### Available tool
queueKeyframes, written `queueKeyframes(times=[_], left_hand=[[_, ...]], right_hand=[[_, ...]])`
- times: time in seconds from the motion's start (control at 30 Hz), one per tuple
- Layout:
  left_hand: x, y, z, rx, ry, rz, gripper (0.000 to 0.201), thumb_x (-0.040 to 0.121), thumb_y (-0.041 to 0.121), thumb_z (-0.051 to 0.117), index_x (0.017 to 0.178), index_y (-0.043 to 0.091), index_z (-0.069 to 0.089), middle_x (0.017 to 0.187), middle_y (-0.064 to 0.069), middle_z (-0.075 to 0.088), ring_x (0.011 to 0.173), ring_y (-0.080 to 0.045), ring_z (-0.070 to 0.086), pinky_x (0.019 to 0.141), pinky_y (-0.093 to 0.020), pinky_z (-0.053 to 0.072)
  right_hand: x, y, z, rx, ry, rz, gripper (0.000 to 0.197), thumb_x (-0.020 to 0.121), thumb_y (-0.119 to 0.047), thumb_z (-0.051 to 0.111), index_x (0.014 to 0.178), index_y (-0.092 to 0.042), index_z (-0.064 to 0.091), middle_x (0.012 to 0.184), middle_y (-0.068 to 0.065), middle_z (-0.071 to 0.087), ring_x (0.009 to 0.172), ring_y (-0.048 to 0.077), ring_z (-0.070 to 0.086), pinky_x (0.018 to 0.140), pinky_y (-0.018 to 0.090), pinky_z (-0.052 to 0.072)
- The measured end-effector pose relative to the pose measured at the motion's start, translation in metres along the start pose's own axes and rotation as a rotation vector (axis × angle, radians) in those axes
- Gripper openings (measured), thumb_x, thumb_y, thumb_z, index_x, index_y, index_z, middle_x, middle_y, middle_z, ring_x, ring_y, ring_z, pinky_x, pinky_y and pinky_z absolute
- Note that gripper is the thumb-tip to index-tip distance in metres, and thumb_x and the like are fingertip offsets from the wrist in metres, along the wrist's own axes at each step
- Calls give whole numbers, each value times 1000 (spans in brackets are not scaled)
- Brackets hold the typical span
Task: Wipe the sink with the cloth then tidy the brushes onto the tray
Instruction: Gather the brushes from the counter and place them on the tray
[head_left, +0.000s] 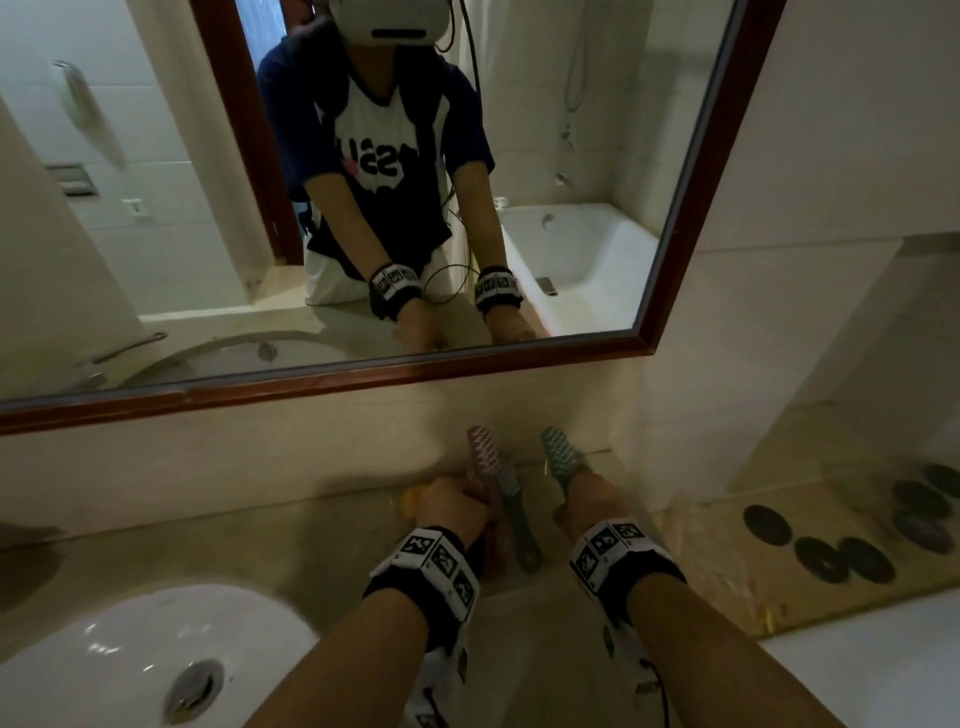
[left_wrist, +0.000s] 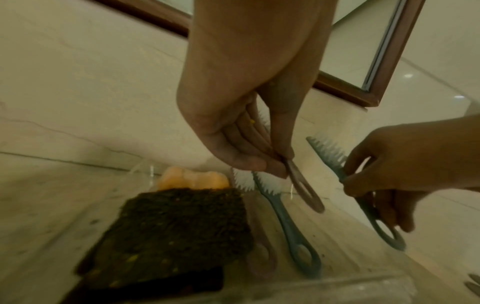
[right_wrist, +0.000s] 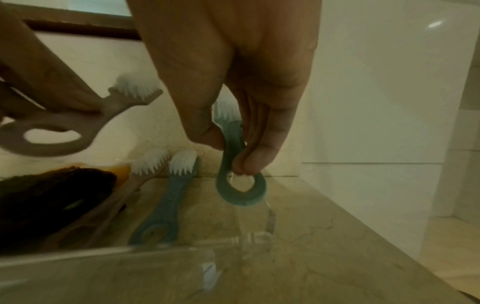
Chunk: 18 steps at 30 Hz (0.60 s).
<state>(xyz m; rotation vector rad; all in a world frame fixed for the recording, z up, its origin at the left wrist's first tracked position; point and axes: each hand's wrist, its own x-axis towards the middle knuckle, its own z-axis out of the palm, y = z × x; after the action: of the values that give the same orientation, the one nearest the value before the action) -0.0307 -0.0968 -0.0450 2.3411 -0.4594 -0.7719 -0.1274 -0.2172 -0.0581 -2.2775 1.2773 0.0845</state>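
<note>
My left hand (head_left: 457, 501) (left_wrist: 276, 162) pinches a pink brush (head_left: 480, 447) (left_wrist: 305, 191) by its handle, held above the clear tray (right_wrist: 168, 248) (left_wrist: 324, 286). Just to its right, my right hand (head_left: 582, 493) (right_wrist: 231, 153) pinches a green brush (head_left: 561, 454) (right_wrist: 235, 181), bristles pointing away from me, loop end hanging over the tray's right end. A blue brush (left_wrist: 288, 222) (right_wrist: 166, 205) and another pink brush (left_wrist: 259, 255) (right_wrist: 124, 197) lie side by side in the tray. Beside them, at its left end, lies the dark cloth (left_wrist: 176, 226) (right_wrist: 39, 201). The white sink (head_left: 145, 649) is at the lower left.
An orange sponge (left_wrist: 192, 181) sits behind the cloth against the wall. Several black discs (head_left: 841, 556) lie on the counter to the right. A framed mirror (head_left: 675, 332) hangs just above the back ledge. The side wall (right_wrist: 376, 123) closes the counter on the right.
</note>
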Motion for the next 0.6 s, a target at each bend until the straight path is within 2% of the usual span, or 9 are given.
queueKeyframes(times=[0.07, 0.13, 0.2, 0.27, 0.33, 0.4, 0.47, 0.6], left_hand=[[12, 8, 13, 74, -35, 14, 24, 89, 23, 58, 107, 15, 71, 113, -6, 71, 107, -25, 65, 95, -29, 52], [19, 12, 28, 122, -82, 31, 18, 92, 19, 53, 99, 12, 68, 116, -9, 69, 109, -27, 64, 94, -31, 52], [26, 15, 44, 163, -90, 31, 9, 91, 18, 54, 86, 12, 58, 108, -10, 70, 99, -28, 65, 87, -30, 54], [34, 15, 57, 148, -111, 47, 10, 90, 15, 55, 83, 8, 58, 95, -12, 68, 86, -28, 62, 88, -36, 55], [39, 13, 67, 150, -139, 45, 14, 92, 14, 53, 91, 4, 64, 100, -16, 68, 92, -30, 63, 93, -38, 52], [43, 13, 72, 130, -135, 45, 17, 91, 14, 54, 90, 2, 66, 107, -20, 69, 100, -33, 64, 91, -38, 52], [47, 13, 77, 96, -132, 28, 18, 88, 15, 58, 84, -1, 67, 105, -23, 70, 99, -36, 64, 86, -38, 53], [51, 16, 82, 137, -74, 30, 25, 91, 15, 50, 93, -5, 66, 108, -23, 68, 101, -35, 64, 83, -38, 53]], right_hand=[[10, -1, 4, -8, -40, 4, 43, 90, -11, 57, 132, -10, 43, 123, 13, 60, 104, 28, 60, 83, 30, 48], [15, -2, 7, 1, -74, 23, 32, 96, -16, 50, 126, -6, 46, 123, 15, 58, 99, 30, 59, 81, 32, 48], [21, -3, 9, 15, -92, 23, 36, 96, -22, 50, 127, -4, 45, 124, 16, 57, 107, 32, 58, 79, 31, 44], [23, -5, 10, 55, -76, 35, 36, 96, -24, 51, 124, -2, 47, 123, 17, 59, 109, 33, 59, 75, 31, 42], [22, -7, 10, 100, -53, 43, 34, 94, -23, 52, 122, -3, 49, 120, 16, 61, 106, 34, 60, 71, 29, 39], [22, -7, 11, 123, -48, 53, 34, 94, -22, 52, 122, -3, 48, 119, 16, 62, 106, 33, 60, 69, 28, 37], [22, -7, 12, 85, -49, 52, 36, 95, -23, 50, 123, -2, 46, 122, 16, 60, 109, 33, 59, 71, 30, 39], [21, -8, 14, 3, -59, 34, 44, 94, -30, 53, 126, -1, 42, 125, 16, 57, 112, 31, 59, 78, 31, 45]])
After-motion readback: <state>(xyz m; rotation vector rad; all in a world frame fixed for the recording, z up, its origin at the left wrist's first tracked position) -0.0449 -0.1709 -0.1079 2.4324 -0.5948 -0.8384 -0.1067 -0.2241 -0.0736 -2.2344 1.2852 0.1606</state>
